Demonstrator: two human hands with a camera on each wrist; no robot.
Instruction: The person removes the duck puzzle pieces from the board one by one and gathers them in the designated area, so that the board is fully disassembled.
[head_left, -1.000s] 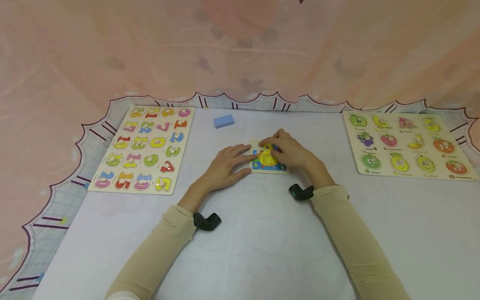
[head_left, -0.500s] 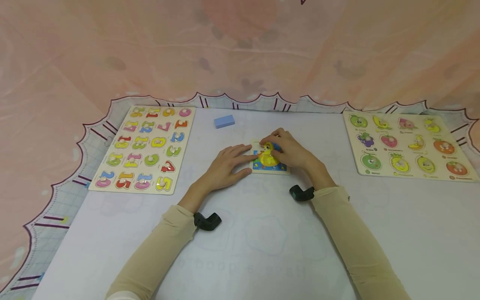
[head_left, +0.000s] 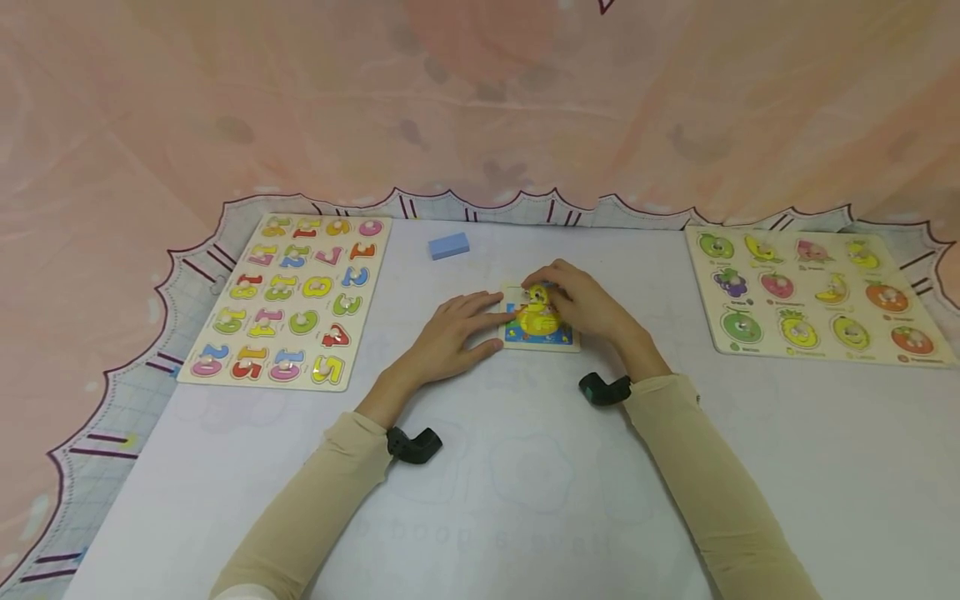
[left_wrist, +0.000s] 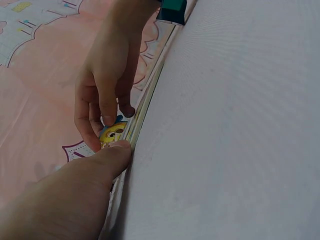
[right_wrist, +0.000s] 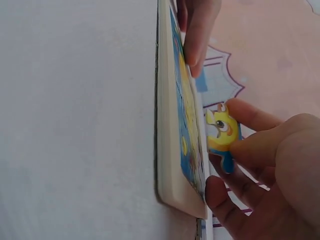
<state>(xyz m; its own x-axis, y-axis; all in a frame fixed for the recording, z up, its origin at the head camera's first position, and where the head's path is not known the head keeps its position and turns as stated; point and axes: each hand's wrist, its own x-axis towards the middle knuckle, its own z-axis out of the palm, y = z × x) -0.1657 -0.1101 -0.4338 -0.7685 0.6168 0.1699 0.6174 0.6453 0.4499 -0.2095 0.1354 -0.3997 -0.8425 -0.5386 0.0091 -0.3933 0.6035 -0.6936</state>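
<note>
A small jigsaw puzzle board (head_left: 542,347) with a yellow duck picture lies at the table's middle. My right hand (head_left: 583,302) pinches a puzzle piece (right_wrist: 223,131) with the duck's yellow head and a blue part between thumb and fingers. In the right wrist view, that piece stands tilted at the far side of the picture. My left hand (head_left: 453,335) lies flat to the left, fingers spread, an index fingertip reaching over the board's left part and the thumb at its edge. In the left wrist view, the left hand (left_wrist: 70,187) hides most of the board.
A blue block (head_left: 448,246) lies behind the board, to the left. At the left stands a number puzzle board (head_left: 341,385), at the right a fruit puzzle board (head_left: 825,353). A scalloped cloth edge (head_left: 517,212) runs along the table's back.
My right fingers have shifted slightly, and the duck-head piece has moved a little to the right, showing more of itself. My left hand has stayed in place.
</note>
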